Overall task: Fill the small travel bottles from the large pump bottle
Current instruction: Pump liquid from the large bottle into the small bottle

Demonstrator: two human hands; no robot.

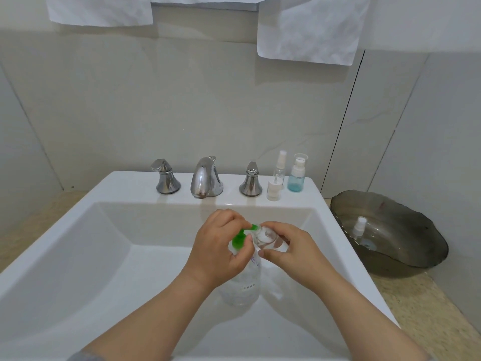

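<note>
Now mid-fill, near the middle of the sink (125,183). Curling the left hand (218,246) over the green pump (239,239) of the large pump bottle (244,285), apparently stood in the basin. Pinching the small travel bottle (268,239) in the right hand (289,248), mouth tilted up against the nozzle. Probably light, stiff and slick once soapy: best gripped round the body, firmly. Pressing straight down should suit the heavier bottle. Leaving three spare bottles (296,175) on the far right ledge.

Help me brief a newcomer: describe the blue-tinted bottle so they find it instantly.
Find the white sink; on its back ledge, right of the right tap handle, the blue-tinted bottle stands rightmost. Unlike the clear spray bottle beside it, it is coloured.
</note>
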